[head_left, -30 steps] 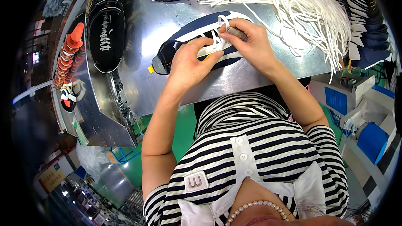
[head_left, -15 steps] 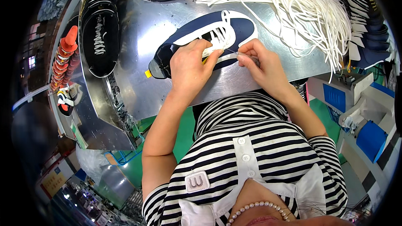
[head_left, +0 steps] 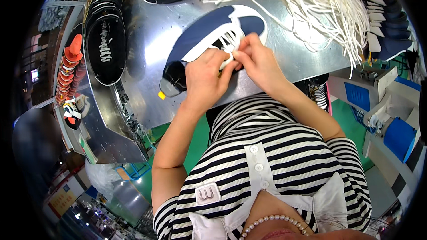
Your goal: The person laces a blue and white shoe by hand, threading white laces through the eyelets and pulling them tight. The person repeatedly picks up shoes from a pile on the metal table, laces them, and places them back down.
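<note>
Navy-and-white shoe (head_left: 200, 29): on metal table (head_left: 151, 93), laced side turned bodyward, presumably for easy reach. Left hand (head_left: 205, 76): clamped on shoe's near edge, seemingly for steadiness. Right hand (head_left: 259, 63): just beside, fingertips pinched on white lace (head_left: 229, 40).

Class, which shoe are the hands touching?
The central navy-and-white shoe: left hand and right hand are on it. Dark shoes at left, top and right lie untouched.

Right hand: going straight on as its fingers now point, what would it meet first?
The right hand would probably meet the white laces on the navy-and-white shoe first; depth there is unclear.
</note>
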Demonstrator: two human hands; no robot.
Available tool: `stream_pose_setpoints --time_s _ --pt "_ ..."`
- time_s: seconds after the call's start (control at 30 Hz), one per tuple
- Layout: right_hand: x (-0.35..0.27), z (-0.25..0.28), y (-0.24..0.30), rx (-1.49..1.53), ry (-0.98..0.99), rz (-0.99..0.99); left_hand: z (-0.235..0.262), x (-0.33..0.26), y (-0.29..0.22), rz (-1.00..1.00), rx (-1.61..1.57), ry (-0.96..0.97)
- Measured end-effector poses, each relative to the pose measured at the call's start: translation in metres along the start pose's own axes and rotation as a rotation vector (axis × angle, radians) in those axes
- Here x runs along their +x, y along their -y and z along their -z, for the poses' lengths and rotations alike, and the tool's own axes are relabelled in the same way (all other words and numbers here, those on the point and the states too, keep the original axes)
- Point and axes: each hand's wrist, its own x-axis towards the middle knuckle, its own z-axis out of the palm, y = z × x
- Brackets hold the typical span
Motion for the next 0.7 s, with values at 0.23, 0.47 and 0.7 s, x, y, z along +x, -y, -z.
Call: stream_pose_setpoints --time_s 0.23,0.47,0.7 --pt "-0.009 0.065 0.025 -0.272 0.329 0.052 0.007 -0.012 -0.007 -0.095 0.17 -0.034" --pt "0.0 0.056 0.06 -0.381 0.305 0.534 0.001 -0.019 -0.012 -0.204 0.203 -0.1" --pt "0.017 0.031 0.058 -0.828 0.444 0.284 0.001 -0.023 -0.003 -0.258 0.249 -0.12"
